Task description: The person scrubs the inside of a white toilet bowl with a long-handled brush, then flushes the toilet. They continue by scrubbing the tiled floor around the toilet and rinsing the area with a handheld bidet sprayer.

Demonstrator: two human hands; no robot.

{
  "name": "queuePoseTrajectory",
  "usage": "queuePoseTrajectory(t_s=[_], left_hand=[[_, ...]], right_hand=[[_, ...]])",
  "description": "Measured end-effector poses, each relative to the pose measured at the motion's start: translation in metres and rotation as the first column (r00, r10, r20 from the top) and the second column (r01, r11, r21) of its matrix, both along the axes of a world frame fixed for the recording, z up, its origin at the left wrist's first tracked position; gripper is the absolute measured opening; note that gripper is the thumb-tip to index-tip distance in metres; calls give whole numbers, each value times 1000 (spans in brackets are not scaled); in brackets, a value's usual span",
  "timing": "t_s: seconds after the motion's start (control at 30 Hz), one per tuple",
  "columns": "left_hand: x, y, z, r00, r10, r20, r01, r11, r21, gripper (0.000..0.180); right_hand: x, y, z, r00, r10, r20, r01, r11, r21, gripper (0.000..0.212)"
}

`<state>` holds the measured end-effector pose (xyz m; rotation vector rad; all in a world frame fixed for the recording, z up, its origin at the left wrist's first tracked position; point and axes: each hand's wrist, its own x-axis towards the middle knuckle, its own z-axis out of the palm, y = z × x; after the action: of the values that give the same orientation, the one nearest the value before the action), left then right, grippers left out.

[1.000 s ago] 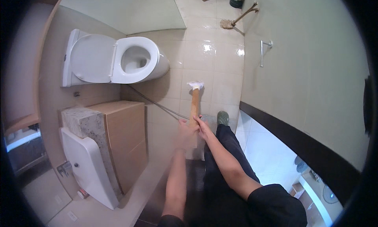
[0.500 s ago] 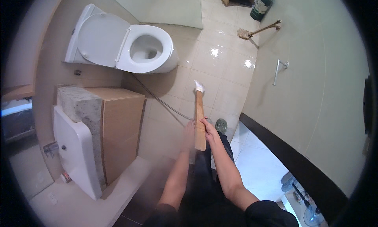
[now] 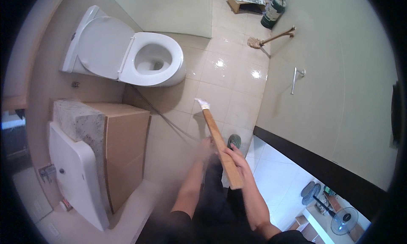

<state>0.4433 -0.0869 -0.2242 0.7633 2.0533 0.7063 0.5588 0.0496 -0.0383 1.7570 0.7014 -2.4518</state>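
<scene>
My right hand [image 3: 237, 157] is closed around a long flat wooden stick [image 3: 218, 140] with a white, tuft-like tip; whether that tip is bristle or cloth I cannot make out. The stick slants, its white end pointing up and left over the tiles, its bare end near my right forearm. Just left of the stick, my left hand [image 3: 206, 145] is closed at the end of a thin grey hose [image 3: 167, 120], which runs from beside the toilet [image 3: 167, 81]. Haze blurs this hand, and what lies inside its grip is partly hidden.
On the left, a white washbasin [image 3: 80, 172] adjoins a brown cabinet [image 3: 127, 148]. Wet, shiny tiles [image 3: 214, 79] cover the floor. A worn brush [image 3: 256, 42] leans at the right wall near a green cylinder [image 3: 273, 13]. A fan [image 3: 344, 220] stands beyond the dark threshold [image 3: 305, 170].
The wooden stick has tilted, its white tip swinging left and its bare end moving right and down with my right hand. My left hand stays beside it. The whole view has shifted slightly.
</scene>
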Motion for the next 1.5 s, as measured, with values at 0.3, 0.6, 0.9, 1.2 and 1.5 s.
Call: queuePoseTrajectory(t_s=[0.3, 0.6, 0.9, 1.2, 1.5], left_hand=[[-78, -28, 116, 918, 267, -292, -237, 962, 134, 24], [-179, -33, 150, 917, 52, -395, -95, 991, -90, 29], [-190, 34, 157, 913, 50, -404, -63, 998, -20, 33], [-215, 69, 153, 914, 65, -401, -62, 998, 20, 34], [-241, 39, 147, 924, 56, -379, -105, 989, -108, 35]], right_hand=[[97, 22, 57, 999, 2, -32, -4, 998, -64, 59], [94, 29, -134, 928, 19, 372, -122, 959, 257, 47], [-40, -142, -247, 747, 393, 536, -631, 674, 385, 56], [-46, -136, -152, 731, 644, 227, -672, 619, 406, 74], [-83, -76, -146, 655, 449, 608, -692, 679, 244, 88]])
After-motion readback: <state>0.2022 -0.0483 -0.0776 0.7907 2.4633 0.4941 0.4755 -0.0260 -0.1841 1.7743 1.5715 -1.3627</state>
